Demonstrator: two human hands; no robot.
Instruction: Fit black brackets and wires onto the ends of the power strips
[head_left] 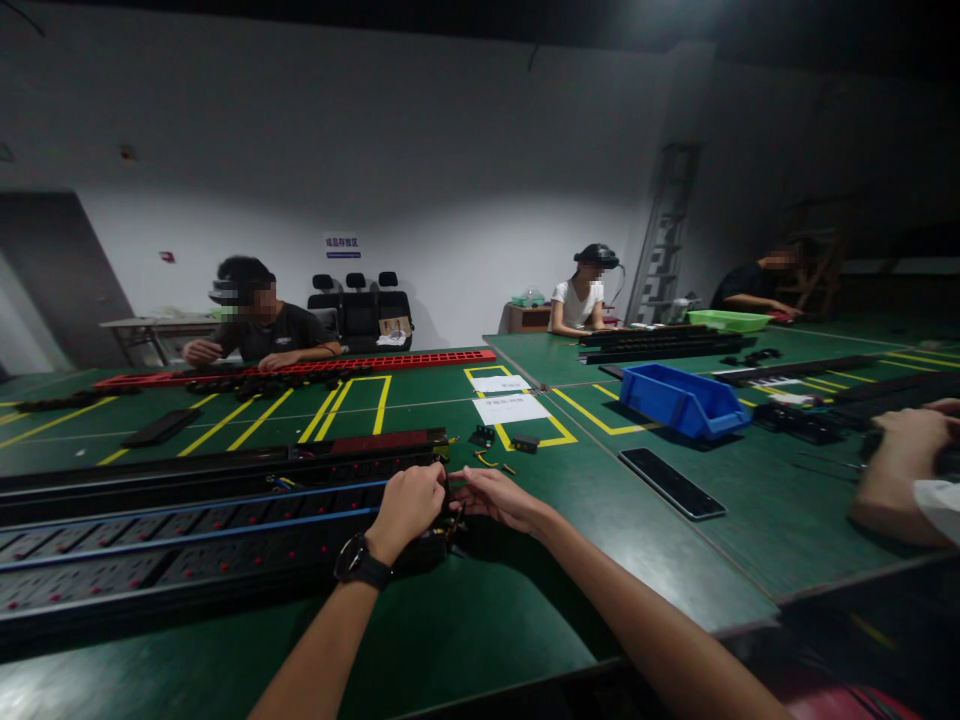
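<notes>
A long black rail assembly [247, 535], with blue strips and red dots along it, stretches from the left edge to my hands. At its right end my left hand [411, 508], with a dark watch on the wrist, is closed with fingers bent down; what they grip is hidden. My right hand [496, 498] faces it from the right, thumb and fingers drawn together at the rail's end piece. Anything between those fingertips is too dark to make out. Loose wires stick out just below. Small black parts [525, 444] and yellow bits [486, 460] lie beyond my hands.
Right of my hands, a dark phone [671, 483] and a blue bin [681, 400] sit on the green table [570, 560]. White paper sheets [511, 408] lie farther back. Across the table, people work by a red rail [300, 368] and black rails [660, 343]. A co-worker's arm [904, 470] reaches in at right.
</notes>
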